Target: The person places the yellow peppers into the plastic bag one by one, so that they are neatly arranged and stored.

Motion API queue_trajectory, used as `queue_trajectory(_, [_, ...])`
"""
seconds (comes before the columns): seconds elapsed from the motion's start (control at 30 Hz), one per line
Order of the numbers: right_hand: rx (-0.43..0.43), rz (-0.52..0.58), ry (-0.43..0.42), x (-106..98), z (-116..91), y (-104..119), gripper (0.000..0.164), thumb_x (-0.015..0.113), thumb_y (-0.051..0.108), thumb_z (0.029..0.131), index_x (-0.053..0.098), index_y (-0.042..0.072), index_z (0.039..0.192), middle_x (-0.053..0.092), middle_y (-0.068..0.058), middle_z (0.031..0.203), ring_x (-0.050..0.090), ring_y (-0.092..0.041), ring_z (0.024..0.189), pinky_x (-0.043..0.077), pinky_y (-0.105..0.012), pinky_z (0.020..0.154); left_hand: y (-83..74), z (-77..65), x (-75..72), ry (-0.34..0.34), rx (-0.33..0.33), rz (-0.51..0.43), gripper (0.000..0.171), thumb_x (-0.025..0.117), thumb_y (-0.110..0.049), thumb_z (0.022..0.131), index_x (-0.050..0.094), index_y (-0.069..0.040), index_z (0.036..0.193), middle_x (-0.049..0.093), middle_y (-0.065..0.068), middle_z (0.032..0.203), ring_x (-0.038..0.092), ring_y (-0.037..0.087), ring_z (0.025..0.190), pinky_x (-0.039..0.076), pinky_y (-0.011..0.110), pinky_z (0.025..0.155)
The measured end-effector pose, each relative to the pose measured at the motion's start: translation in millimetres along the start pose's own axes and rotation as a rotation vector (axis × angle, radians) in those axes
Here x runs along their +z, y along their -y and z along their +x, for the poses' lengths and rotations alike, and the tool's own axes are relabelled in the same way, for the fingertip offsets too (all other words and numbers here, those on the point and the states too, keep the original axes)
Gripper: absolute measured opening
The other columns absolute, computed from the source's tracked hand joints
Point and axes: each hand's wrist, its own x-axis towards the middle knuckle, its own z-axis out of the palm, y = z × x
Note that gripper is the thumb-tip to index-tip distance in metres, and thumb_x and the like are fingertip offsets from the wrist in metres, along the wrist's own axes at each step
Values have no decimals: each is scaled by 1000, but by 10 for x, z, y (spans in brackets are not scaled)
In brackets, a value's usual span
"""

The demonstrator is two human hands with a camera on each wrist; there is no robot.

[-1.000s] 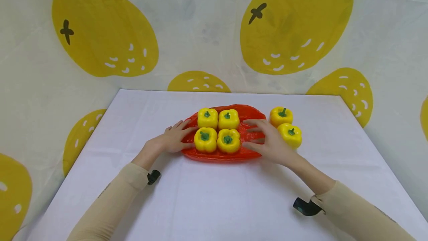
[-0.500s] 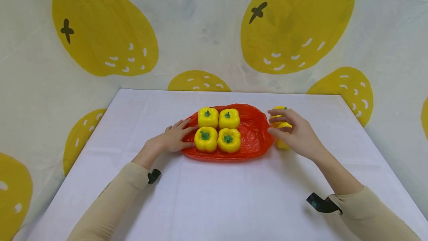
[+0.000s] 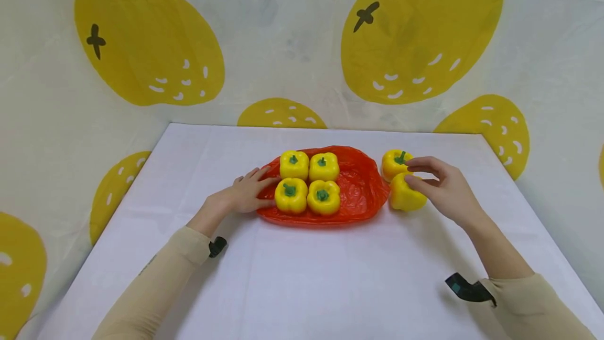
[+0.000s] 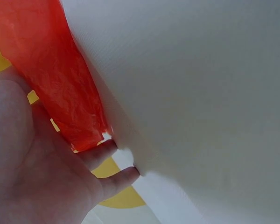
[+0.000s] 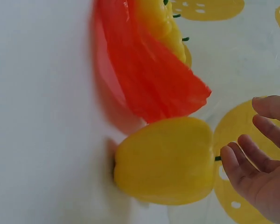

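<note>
In the head view, a red plastic bag lies spread on the white table with several yellow bell peppers standing on it, green stems up. My left hand rests at the bag's left end, its fingers spread against the red plastic. To the right of the bag are two more peppers, a farther pepper and a nearer pepper. My right hand is over the nearer one, holding nothing; the right wrist view puts its loosely bent fingers just beyond the stem end of this yellow pepper.
The white table has its back edge against a pale hanging cloth printed with big yellow fruit. A dark wrist camera hangs under the right sleeve, another dark wrist camera under the left.
My right hand has moved right, from over the bag's right part to above the nearer loose pepper. The bag's right end is uncovered now. My left hand stays in place.
</note>
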Motion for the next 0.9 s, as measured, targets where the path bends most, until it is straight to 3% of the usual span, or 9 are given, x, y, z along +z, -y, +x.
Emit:
queue_trajectory(0.23, [76,-60,-32,-61,-37,-141,41,65,26,103,59,1,136,60,-18,131,52,-11,112,42,-3,85,9,14,23,-1,-6,-3,75,60,-53,99,31,-26,163,8,13,171,4,42,155,12,71,117])
queue_trajectory(0.57, [148,-75,-10,-110,-42,-234,45,68,26,101,58,1,138,55,-20,135,50,-31,119,42,-2,82,-5,-1,6,4,-6,-2,75,60,-52,100,31,-26,163,8,14,171,5,43,155,12,71,117])
queue_trajectory(0.9, [132,-100,-18,-134,-60,-311,48,74,23,98,57,1,138,56,-20,136,50,-30,118,41,-3,87,-3,1,1,2,-1,-2,76,60,-53,99,31,-26,163,8,13,171,4,42,155,12,70,117])
